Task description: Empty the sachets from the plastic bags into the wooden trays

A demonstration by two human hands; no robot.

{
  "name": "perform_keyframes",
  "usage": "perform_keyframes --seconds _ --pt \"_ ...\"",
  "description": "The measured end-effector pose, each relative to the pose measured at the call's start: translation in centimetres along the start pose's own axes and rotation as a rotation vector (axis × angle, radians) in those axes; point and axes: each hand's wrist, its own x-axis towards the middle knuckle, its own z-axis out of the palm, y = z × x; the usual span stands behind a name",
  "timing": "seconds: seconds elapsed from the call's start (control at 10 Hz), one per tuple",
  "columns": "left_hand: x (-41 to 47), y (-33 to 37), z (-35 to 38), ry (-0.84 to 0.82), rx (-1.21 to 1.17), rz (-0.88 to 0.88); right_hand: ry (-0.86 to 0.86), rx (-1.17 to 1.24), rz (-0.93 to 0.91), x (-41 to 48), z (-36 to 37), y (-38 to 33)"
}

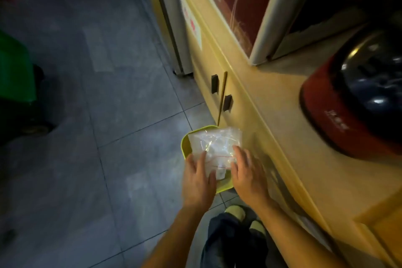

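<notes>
While the view looks down over a grey tiled floor (104, 85), the far left shows one green plastic wheeled bin (15, 80), its inside out of sight. Moving right to the centre, here is the action: one yellow-green plastic container with rounded corners (185, 146) sits low, just beside the cabinet front, and above it a clear plastic zip bag with a thin red seal line (215, 148) is held flat. What lies inside the bag is too blurred to count, though a pale shape shows near its lower edge. The left hand (196, 178) clasps the bag's left edge, thumb on top and fingers curled close around it. The right hand (247, 172) rests on the bag's right side, fingers spread fairly wide over the plastic; whether it pinches underneath I cannot tell. Two hands, one bag, one container. Below them, two pale yellow-green slippers (236, 212) poke out from dark trousers (226, 243).

Further right, the cream-yellow wooden cabinet (272, 115) runs along, with two dark rectangular handles (215, 84) on its doors. On its top stands a white-framed panel with a dark red face (243, 6), and at the far right one red rice cooker with a glossy black lid (356, 102), lid down.
</notes>
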Motion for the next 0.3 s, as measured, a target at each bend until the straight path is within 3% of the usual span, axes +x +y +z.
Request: perform_keyframes --seconds 0.1,0.2,0.3 --pt "0.8 -4.8 2.7 -0.52 0.483 -0.025 -0.422 -0.343 0.108 0.7 3.9 2.3" --pt "0.8 -6.4 2.6 -1.035 0.536 -0.258 -0.697 -0.41 0.195 0.4 4.6 3.4" --pt "0.8 -5.5 1.6 -0.875 0.552 -0.191 -0.624 -0.385 0.114 0.3 3.9 3.0"
